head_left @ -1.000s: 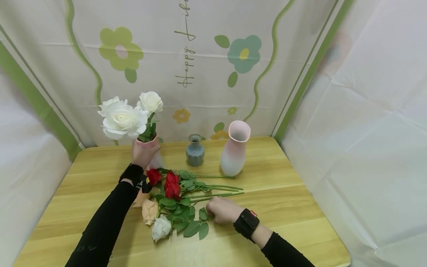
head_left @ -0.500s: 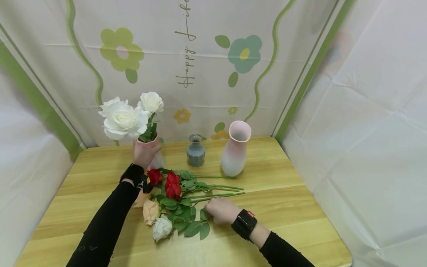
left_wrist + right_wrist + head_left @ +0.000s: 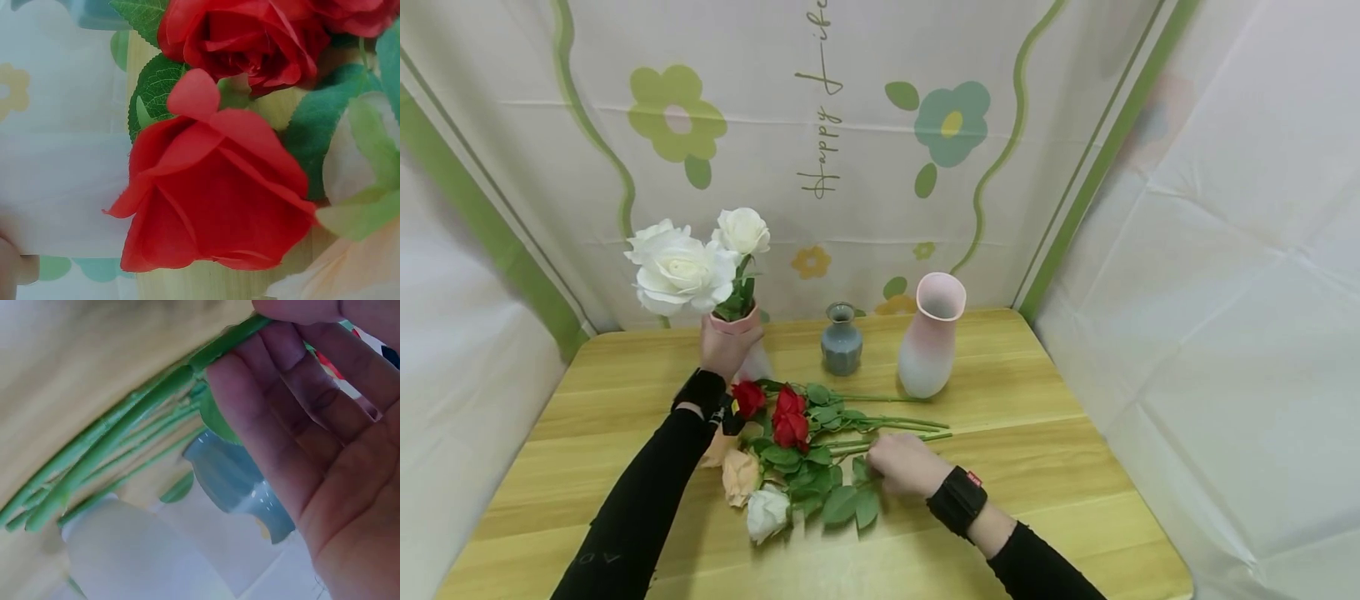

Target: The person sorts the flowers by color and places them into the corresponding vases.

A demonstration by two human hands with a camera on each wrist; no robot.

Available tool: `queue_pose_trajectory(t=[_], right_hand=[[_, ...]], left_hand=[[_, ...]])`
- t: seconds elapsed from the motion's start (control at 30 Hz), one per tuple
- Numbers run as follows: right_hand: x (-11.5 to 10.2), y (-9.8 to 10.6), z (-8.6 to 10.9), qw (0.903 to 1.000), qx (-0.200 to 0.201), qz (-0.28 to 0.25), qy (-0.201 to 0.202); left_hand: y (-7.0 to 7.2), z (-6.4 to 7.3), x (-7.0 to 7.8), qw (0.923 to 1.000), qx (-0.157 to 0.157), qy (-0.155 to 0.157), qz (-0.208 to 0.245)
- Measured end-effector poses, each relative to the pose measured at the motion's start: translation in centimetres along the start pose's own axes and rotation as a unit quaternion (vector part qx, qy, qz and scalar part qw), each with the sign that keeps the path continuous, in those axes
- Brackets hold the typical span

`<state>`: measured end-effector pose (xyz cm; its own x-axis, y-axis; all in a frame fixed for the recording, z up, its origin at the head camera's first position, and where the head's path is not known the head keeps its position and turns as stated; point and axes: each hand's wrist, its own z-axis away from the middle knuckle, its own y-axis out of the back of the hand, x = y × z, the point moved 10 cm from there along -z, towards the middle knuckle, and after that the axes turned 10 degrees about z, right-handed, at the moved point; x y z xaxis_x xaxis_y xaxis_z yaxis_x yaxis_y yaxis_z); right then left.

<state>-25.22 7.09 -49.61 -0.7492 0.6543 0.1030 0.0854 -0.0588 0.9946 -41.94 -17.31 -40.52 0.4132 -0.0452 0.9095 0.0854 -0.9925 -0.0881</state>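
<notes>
- By the left hand (image 3: 724, 350) the left vase (image 3: 754, 365) is gripped at its neck, fingers wrapped round it, near the table's (image 3: 1037, 517) far left corner; much of the vase is hidden by that hand.
- In it at least two white roses (image 3: 681, 268) are held upright; a third bloom may be hidden behind the largest.
- By the right hand (image 3: 912, 465), right of the table's middle, a stem (image 3: 228, 345) is pinched between thumb and fingers; this pinch is shown clearly only in the right wrist view.
- Between that hand and the far edge, other stems (image 3: 895, 421) are laid with their ends toward the right edge.
- On the table three red roses (image 3: 791, 417), two peach roses (image 3: 741, 477) and one white rose (image 3: 767, 512) are counted; one peach rose is partly covered by the left arm.
- Two further vases are seen: the grey vase (image 3: 842, 343) by the middle of the far edge, and the right vase (image 3: 928, 350) toward the far right corner.
- In the left wrist view folded red petals and toothed leaves are shown close up; the left hand's grip cannot be made out there.
- Behind the far edge a printed cloth (image 3: 737, 183) is hung.
</notes>
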Motion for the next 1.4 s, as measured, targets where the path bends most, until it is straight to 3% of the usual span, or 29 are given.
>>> queue_pose_trajectory(t=[0.27, 0.57, 0.83, 1.4], right_hand=[[0.7, 1.5, 0.3, 0.9997, 0.026, -0.003, -0.002], [2.3, 4.3, 0.9, 0.9957, 0.091, -0.009, -0.008], [3.7, 7.1, 1.6, 0.9865, 0.161, -0.006, -0.029], [4.2, 10.2, 3.0, 0.9613, 0.272, -0.019, -0.042]], left_hand=[[0.0, -0.2, 0.2, 0.9996, 0.006, -0.028, -0.001], [-0.1, -0.1, -0.1, 0.9998, 0.004, -0.001, 0.018], [0.0, -0.2, 0.1, 0.9998, 0.01, -0.015, 0.0], [0.1, -0.3, 0.4, 0.9987, 0.019, -0.036, -0.03]])
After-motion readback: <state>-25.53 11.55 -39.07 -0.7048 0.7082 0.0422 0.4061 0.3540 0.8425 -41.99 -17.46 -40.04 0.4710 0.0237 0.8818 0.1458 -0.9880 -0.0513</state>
